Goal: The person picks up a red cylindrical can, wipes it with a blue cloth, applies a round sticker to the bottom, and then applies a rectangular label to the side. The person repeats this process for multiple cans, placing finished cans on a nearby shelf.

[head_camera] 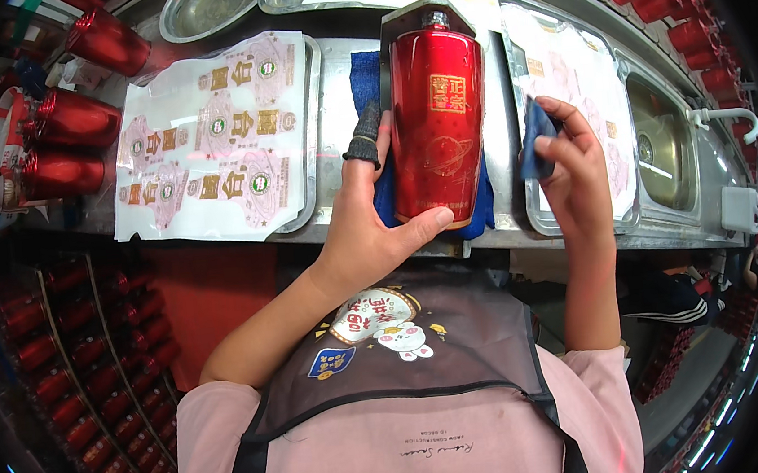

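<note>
A glossy red bottle (437, 123) with gold markings lies on its back before me, its neck pointing away, in a holder (394, 22) set over a blue cloth (365, 75). My left hand (376, 203) grips the bottle's lower left side, thumb across its base end. A dark knitted cover sits on one of its fingers. To the right of the bottle, my right hand (572, 159) pinches a small dark blue pad (536, 145), apart from the bottle. Beneath that hand is a metal tray (543, 222) with a printed decal sheet (560, 62).
Another decal sheet (208, 143) covers a tray at left. Several red bottles (75, 121) stand beyond it, near a metal bowl (207, 8). A sink (658, 144) with a white faucet (727, 115) is at right. Racks of red bottles (93, 369) fill the lower left.
</note>
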`<state>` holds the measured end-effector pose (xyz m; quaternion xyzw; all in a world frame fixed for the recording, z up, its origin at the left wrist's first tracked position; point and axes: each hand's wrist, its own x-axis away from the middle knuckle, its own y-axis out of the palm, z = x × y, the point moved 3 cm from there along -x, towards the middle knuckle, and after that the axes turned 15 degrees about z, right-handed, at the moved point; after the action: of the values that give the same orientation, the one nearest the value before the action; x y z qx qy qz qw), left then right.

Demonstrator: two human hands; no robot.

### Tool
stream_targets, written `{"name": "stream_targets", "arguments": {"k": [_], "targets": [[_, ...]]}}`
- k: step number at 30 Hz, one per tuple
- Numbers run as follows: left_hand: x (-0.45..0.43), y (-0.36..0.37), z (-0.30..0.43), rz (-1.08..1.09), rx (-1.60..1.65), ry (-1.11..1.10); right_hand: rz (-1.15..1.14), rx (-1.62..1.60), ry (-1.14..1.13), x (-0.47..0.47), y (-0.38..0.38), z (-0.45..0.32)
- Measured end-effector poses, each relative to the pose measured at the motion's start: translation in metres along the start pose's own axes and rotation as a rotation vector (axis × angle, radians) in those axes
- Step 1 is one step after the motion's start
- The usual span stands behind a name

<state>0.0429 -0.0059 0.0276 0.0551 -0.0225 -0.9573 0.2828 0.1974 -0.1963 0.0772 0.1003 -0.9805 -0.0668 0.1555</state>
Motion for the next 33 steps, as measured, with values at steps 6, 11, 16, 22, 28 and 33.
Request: {"name": "stream_targets", "arguments": {"k": [6, 11, 16, 22, 28, 33], "targets": [[0.003, 0.002, 0.0, 0.026, 0.025, -0.007, -0.202, 0.519, -0.868, 0.055, 0.047, -0.022], [0.001, 0.001, 0.004, 0.05, -0.027, 0.02, -0.395, 0.726, -1.224, 0.03, 0.087, -0.043], [0.001, 0.003, 0.003, 0.062, 0.03, -0.012, -0.195, 0.663, -1.464, -0.032, 0.11, -0.078], [0.002, 0.0, 0.003, 0.089, -0.099, 0.027, -0.613, 0.72, -1.239, 0.022, 0.113, -0.042], [0.0, 0.003, -0.003, 0.076, 0.003, 0.013, -0.231, 0.643, -1.279, -0.014, 0.101, -0.068], [0.0, 0.002, -0.002, 0.067, -0.056, 0.052, -0.071, 0.682, -1.302, -0.017, 0.08, -0.049]]}}
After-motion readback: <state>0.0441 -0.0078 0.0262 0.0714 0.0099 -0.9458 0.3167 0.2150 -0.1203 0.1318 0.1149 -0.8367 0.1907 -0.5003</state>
